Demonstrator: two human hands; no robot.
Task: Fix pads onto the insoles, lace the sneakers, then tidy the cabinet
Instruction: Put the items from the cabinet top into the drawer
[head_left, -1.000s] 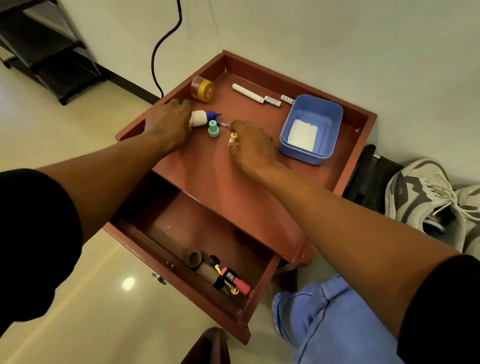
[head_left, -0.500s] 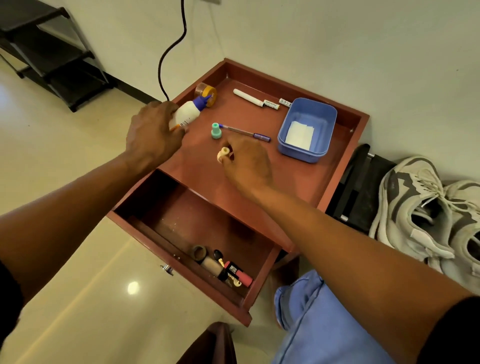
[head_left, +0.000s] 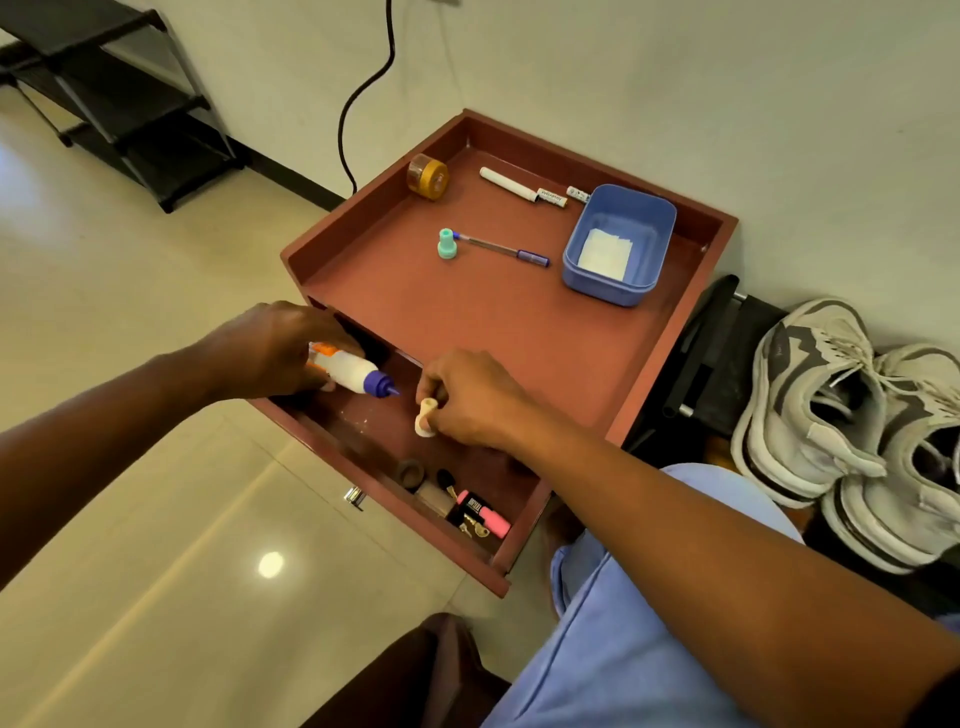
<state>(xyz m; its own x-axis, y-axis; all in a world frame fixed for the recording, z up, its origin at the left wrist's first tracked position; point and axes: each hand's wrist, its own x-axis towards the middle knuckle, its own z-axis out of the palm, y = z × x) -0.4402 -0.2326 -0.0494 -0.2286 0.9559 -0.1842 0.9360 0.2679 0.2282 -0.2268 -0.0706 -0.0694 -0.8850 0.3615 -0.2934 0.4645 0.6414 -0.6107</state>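
Both hands have moved from above the cabinet top to over the open drawer (head_left: 384, 452) since the earlier frames, each carrying its item along. Left hand (head_left: 270, 348): fingers curled round a white glue bottle (head_left: 345, 370) with an orange label and a blue nozzle, held nearly level, nozzle pointing toward the right hand. Right hand (head_left: 467, 397): fingertips pinch a small cream spool-shaped piece (head_left: 425, 417), held just above the drawer floor; whether it touches the floor cannot be told from this angle.

Drawer, front right corner: a dark tape ring (head_left: 411, 473), a pink-and-black highlighter (head_left: 480, 514) and a few small items lying close together, too small to tell apart.

Cabinet top (head_left: 467, 332), a red-brown tray with raised edges: an amber jar (head_left: 427, 176) lying on its side near the back left corner; a white marker (head_left: 522, 187) along the back; a teal cap (head_left: 447, 244) touching the tip of a blue pen (head_left: 501, 248); a blue plastic tub (head_left: 618, 244) at the right, holding white pads (head_left: 605, 254).

Floor, right of the cabinet: a pair of grey-and-white sneakers (head_left: 852, 431), side by side, against the wall.
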